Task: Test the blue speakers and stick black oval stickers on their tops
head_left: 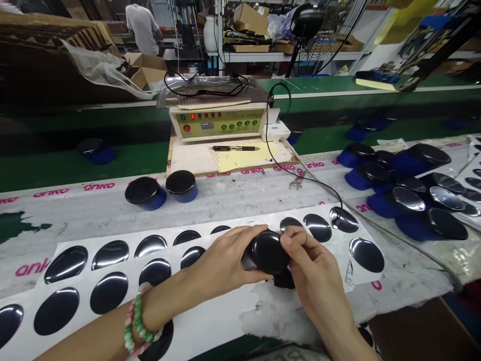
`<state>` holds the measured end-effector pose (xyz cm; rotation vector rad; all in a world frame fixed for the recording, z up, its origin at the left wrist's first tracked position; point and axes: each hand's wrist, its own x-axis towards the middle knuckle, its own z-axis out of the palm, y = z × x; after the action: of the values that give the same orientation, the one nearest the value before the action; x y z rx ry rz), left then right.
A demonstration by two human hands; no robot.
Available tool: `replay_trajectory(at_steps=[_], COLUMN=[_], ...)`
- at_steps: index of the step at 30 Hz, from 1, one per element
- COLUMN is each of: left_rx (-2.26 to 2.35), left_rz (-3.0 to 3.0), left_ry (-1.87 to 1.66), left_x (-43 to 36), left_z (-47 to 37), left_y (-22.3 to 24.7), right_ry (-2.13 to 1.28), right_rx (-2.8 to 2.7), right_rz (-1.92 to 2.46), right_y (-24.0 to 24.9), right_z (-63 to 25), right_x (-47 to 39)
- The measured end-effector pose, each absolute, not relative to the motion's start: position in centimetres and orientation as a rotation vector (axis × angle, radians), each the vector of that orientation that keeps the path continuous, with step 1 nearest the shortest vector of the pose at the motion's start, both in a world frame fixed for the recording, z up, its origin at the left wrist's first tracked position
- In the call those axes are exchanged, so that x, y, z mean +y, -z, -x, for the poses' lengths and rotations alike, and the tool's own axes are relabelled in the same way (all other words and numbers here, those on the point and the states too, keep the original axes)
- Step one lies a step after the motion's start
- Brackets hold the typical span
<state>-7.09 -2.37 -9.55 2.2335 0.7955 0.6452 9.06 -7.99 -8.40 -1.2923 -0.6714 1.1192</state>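
Note:
My left hand (235, 255), with a beaded bracelet at its wrist, is wrapped round a round piece with a glossy black top (270, 251). The top faces up toward me. The fingers of my right hand (310, 255) are pinched at the right rim of that top; whether they hold something thin there is too small to tell. Beneath both hands lie white sheets (210, 306) bearing rows of shiny black discs (109, 292). Two blue pieces with black tops (182, 186) stand side by side beyond my left hand.
Several blue pieces with black tops (409, 198) cluster at the right. A control box (218, 123) with buttons stands behind a pen (236, 148) on yellow paper. Cables run across the table to the right. A person (143, 27) is in the background; a fan stands at the back.

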Motion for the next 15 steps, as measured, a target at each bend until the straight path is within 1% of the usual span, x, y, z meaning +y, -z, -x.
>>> replay_trajectory(at_steps=[7,15], left_rx=[0.821,0.83], left_rz=[-2.235,-2.252], left_ry=[-0.633,-0.617], left_x=[-2.44,-2.53], left_z=[7.1,7.24], left_y=[9.81,9.74], right_ry=[-0.972,-0.778], right_rx=[-0.815,-0.952], right_rz=[1.358,1.416], right_y=[9.45,8.93], right_z=[-9.3,-8.89], right_x=[-8.33,-8.16])
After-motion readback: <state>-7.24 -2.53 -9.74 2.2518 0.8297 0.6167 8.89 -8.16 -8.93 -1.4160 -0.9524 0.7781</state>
